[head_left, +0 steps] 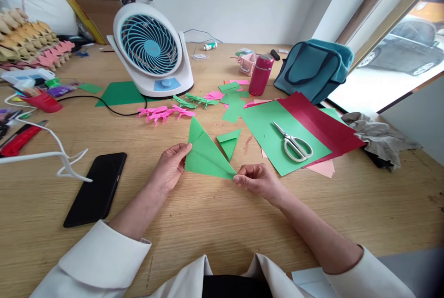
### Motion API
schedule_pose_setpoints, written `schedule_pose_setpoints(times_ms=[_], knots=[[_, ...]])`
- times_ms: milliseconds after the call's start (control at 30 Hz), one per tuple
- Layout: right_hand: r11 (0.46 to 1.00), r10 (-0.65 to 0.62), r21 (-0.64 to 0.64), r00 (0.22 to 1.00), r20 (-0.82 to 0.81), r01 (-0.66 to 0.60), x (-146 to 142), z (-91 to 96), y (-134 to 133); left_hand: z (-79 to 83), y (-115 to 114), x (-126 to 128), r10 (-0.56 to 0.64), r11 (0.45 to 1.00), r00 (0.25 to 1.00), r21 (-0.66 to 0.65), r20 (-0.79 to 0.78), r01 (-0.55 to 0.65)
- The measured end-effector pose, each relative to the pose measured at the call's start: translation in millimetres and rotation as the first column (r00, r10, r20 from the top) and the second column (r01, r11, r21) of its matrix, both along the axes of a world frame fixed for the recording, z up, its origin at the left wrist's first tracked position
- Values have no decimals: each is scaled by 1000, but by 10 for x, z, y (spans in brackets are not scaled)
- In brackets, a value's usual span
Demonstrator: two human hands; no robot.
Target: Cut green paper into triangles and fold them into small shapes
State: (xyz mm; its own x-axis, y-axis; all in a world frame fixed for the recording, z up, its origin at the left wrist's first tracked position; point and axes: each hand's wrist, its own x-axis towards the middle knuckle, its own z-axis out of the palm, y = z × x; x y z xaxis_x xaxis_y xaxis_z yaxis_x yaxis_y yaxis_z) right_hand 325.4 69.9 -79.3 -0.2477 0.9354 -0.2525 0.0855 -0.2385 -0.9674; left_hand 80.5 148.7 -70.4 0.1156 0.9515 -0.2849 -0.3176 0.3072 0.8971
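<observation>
A creased sheet of green paper, roughly triangular, is held up between both hands over the wooden table. My left hand pinches its left edge between thumb and fingers. Its right corner is pinched by the fingertips of my right hand. Just behind it lies a smaller folded green paper piece. Farther back are pink folded paper figures and green folded paper figures. To the right, white-handled scissors rest on a large green sheet.
A white fan stands at the back, near a pink flask and a teal bag. Red sheets lie at right. A black phone, a white stand arm and a red cutter are on the left.
</observation>
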Motion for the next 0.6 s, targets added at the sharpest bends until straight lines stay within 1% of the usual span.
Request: schedule_pose_setpoints(times_ms=[133, 300, 333, 400, 500, 533, 600], knots=[[1000, 5, 0, 999, 50, -5, 30, 54, 5, -10, 2, -2, 8, 999, 1000, 32, -18, -7], [998, 30, 50, 998, 52, -33, 106, 74, 10, -17, 40, -39, 70, 995, 998, 74, -4, -69], [997, 28, 67, 998, 48, -31, 121, 81, 13, -17, 45, -46, 79, 993, 997, 84, -1, -79], [993, -18, 115, 998, 53, 12, 140, 106, 21, -10, 41, -44, 85, 991, 996, 104, -2, -84], [977, -113, 186, 992, 51, 102, 115, 152, 31, 12, -25, 15, 47, 992, 998, 118, -36, -43], [975, -120, 191, 992, 36, 112, 91, 159, 31, 20, -62, 48, 24, 993, 998, 119, -53, -18], [980, -97, 171, 995, -25, 100, 33, 151, 24, 33, -143, 121, -28, 992, 996, 119, -87, 39]])
